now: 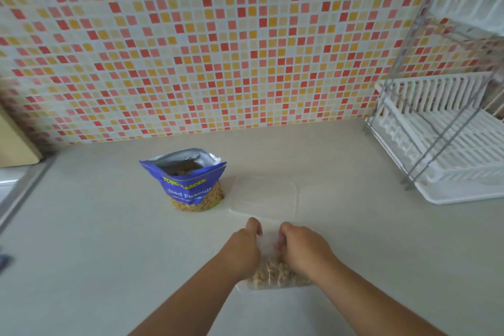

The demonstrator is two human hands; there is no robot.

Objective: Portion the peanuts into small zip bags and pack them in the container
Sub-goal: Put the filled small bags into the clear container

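Observation:
A small clear zip bag holding peanuts lies on the counter near me. My left hand and my right hand both pinch its top edge, one at each side. Behind them sits a clear plastic container, seen flat and pale against the counter. To its left stands an open blue peanut bag, peanuts showing through its lower window.
A white dish rack on a metal frame fills the right side. A sink edge runs along the left, with a wooden board leaning at the tiled wall. The counter is pale beige.

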